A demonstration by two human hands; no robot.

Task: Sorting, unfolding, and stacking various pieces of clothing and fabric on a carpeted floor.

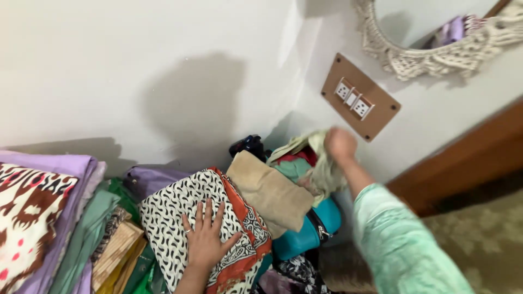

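Nearest you, your left hand (206,239) lies flat, fingers spread wide and gripping nothing, palm down on the folded black-and-white patterned cloth with an orange border (190,218). That cloth tops a heap of folded fabrics, so it will likely give under pressure and slide on the layers below; press from the middle as you are, or take it by a folded edge.

To the left sit stacked folded textiles: a red, brown and white printed piece (24,218) over lilac sheets (60,163), with green cloth (90,234) and a tan striped piece (117,247) beside them.

Just right of your left hand a tan folded cloth (269,196) rests on a teal bag (310,228), whose zip shows on its near side.

Farther off, your right hand (340,144), in a pale green sleeve, is closed around a bunch of pale, light-coloured fabric (321,174), lifted above the bag; the picture is blurred there, so exactly how the fingers wrap is unclear. That fabric hangs limp and looks thin and light, so it will drape and trail; a gathered fistful holds it best. Red and green cloth (297,160) lies beneath it.

Beyond, the wall carries a brown switch plate (359,98) and a mirror with a woven cream frame (430,60).
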